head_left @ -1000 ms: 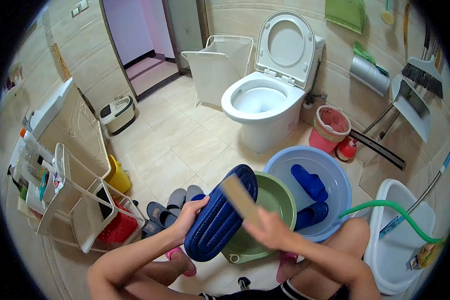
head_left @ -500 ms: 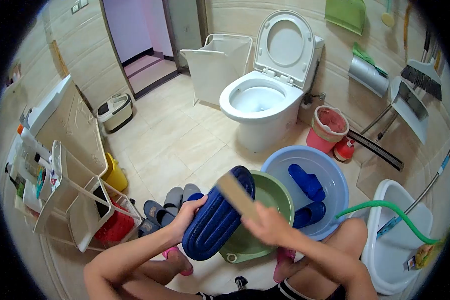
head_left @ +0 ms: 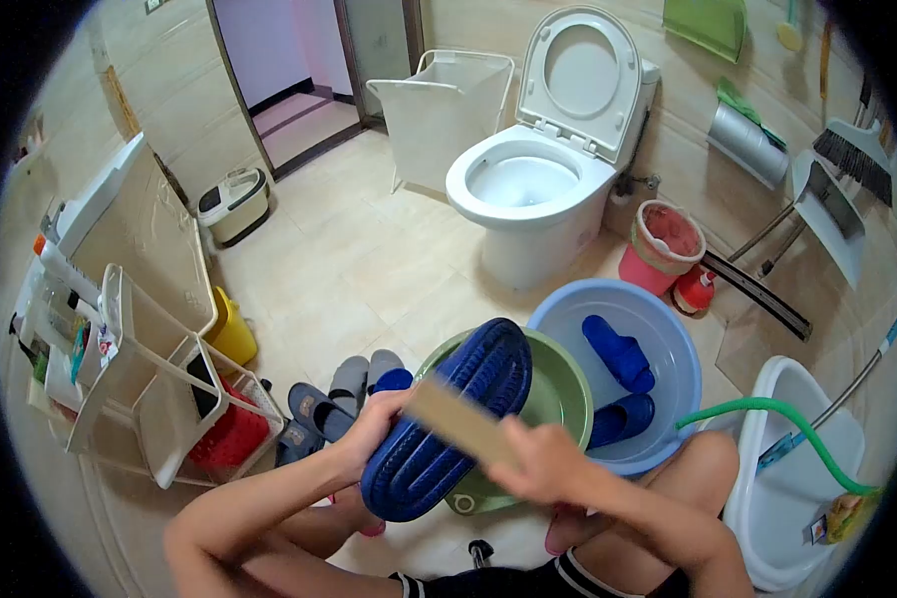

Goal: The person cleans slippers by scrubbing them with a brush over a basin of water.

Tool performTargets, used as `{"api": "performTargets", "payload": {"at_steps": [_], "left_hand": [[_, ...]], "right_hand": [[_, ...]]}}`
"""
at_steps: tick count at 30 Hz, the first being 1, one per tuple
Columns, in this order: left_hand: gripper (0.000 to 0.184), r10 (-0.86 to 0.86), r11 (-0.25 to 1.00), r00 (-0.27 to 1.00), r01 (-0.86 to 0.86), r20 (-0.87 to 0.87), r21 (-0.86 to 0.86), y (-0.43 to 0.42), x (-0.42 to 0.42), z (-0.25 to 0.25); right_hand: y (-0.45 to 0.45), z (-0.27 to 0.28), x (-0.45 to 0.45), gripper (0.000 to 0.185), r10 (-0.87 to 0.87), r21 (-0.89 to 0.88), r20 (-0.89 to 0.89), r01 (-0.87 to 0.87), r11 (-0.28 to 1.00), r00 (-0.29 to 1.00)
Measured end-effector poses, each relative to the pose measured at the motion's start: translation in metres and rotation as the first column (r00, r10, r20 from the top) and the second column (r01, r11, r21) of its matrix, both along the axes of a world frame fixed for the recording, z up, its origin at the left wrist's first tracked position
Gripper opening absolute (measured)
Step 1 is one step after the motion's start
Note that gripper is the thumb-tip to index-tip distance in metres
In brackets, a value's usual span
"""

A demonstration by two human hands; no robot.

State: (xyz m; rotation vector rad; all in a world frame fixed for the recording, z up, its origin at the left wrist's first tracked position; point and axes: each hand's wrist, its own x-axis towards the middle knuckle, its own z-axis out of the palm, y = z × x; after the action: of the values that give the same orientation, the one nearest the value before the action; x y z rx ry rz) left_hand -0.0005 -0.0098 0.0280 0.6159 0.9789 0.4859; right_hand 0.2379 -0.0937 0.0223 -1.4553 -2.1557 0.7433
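Note:
My left hand (head_left: 372,435) is closed around the side of a dark blue slipper (head_left: 493,371), tilted with its grooved sole facing up. In my right hand (head_left: 543,460) is a flat tan scrub brush (head_left: 460,423), smeared by motion, lying across the sole; its bristle side is hidden. Beneath the slipper stands a green basin (head_left: 576,384), partly covered by the slipper and my right arm. Beside it, a light blue basin (head_left: 690,369) holds two more blue slippers (head_left: 618,354) in water.
Several worn slippers (head_left: 349,384) stand left of the green basin. A shelf rack (head_left: 149,399) is further left. The toilet (head_left: 528,184) and a pink bucket (head_left: 658,261) stand ahead. A green hose (head_left: 767,406) crosses a white tub (head_left: 797,498) at right.
The brush has moved down and left along the sole with my right hand. The slipper has shifted slightly, its upper end now further right. The whole view has moved a little.

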Motion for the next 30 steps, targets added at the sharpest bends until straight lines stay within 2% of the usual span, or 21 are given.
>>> {"api": "performTargets", "payload": {"at_steps": [1,3,5,6,7,9,12,13,15,17,18,21,23,25,27,29,30], "left_hand": [[0.04,-0.025,0.998,0.999,0.026,-0.025,0.058,0.0,0.0,-0.001],[0.041,-0.061,0.997,0.998,0.061,0.001,0.044,0.001,0.002,-0.006],[0.041,0.039,0.999,0.999,-0.039,0.025,-0.029,0.0,0.003,-0.009],[0.041,0.035,0.994,0.997,-0.028,0.069,-0.101,0.0,0.002,-0.001],[0.041,0.032,0.995,0.997,-0.025,0.072,-0.095,0.001,0.001,0.002],[0.041,0.011,0.997,0.999,-0.007,0.053,-0.074,0.0,0.0,0.004],[0.042,0.026,0.999,0.998,-0.023,0.06,-0.048,-0.001,0.001,0.007],[0.042,0.04,0.999,0.997,-0.038,0.067,-0.027,-0.002,0.0,0.007],[0.042,0.055,0.998,0.997,-0.053,0.05,-0.031,-0.002,-0.003,-0.001],[0.042,0.059,0.998,0.998,-0.058,0.034,-0.027,0.0,-0.005,-0.009],[0.042,0.08,0.995,0.996,-0.077,0.04,-0.059,-0.002,-0.007,-0.014],[0.043,0.106,0.989,0.992,-0.099,0.061,-0.109,-0.004,-0.008,-0.014],[0.047,-0.008,0.995,0.999,0.011,0.031,-0.098,-0.002,-0.014,-0.011],[0.044,0.026,0.996,0.999,-0.022,0.045,-0.088,-0.003,-0.01,-0.002],[0.042,0.076,0.994,0.996,-0.071,0.056,-0.086,-0.006,-0.005,-0.002],[0.04,0.122,0.992,0.989,-0.124,0.086,0.018,-0.01,-0.001,-0.012],[0.039,0.02,0.993,1.0,-0.018,-0.011,0.116,-0.012,-0.004,-0.014]], "right_hand": [[-0.007,0.003,-0.009,0.044,0.132,-0.011,0.05,-0.132,0.991,0.99],[-0.007,-0.001,-0.01,0.042,0.133,0.018,0.054,-0.134,0.991,0.99],[0.011,0.003,0.005,0.042,-0.075,0.068,0.137,0.066,0.996,0.988],[0.021,-0.002,0.015,0.042,-0.207,0.052,0.17,0.201,0.978,0.963],[0.031,-0.005,0.025,0.041,-0.307,0.053,0.136,0.302,0.952,0.942],[0.047,-0.006,0.041,0.041,-0.379,0.084,0.011,0.377,0.922,0.925],[0.043,0.002,0.029,0.041,-0.353,0.008,0.007,0.353,0.936,0.936],[0.038,-0.005,0.02,0.041,-0.335,0.005,-0.084,0.337,0.941,0.938],[0.01,-0.006,-0.002,0.041,-0.054,-0.026,0.021,0.054,0.998,0.998],[0.003,-0.01,-0.011,0.042,-0.011,-0.031,-0.076,0.009,0.999,0.997],[0.007,-0.008,-0.008,0.042,-0.048,-0.071,0.027,0.05,0.996,0.998],[0.037,-0.006,0.016,0.042,-0.327,-0.052,0.05,0.33,0.943,0.944],[0.047,-0.015,0.026,0.042,-0.391,-0.004,0.038,0.391,0.92,0.92],[0.039,-0.013,0.022,0.043,-0.331,-0.022,0.015,0.331,0.943,0.943],[0.017,-0.015,0.002,0.046,-0.103,-0.051,0.002,0.103,0.993,0.995],[0.005,-0.009,-0.011,0.047,0.071,-0.074,0.029,-0.069,0.995,0.997],[-0.009,-0.005,-0.024,0.045,0.159,-0.082,-0.018,-0.16,0.984,0.987]]}}
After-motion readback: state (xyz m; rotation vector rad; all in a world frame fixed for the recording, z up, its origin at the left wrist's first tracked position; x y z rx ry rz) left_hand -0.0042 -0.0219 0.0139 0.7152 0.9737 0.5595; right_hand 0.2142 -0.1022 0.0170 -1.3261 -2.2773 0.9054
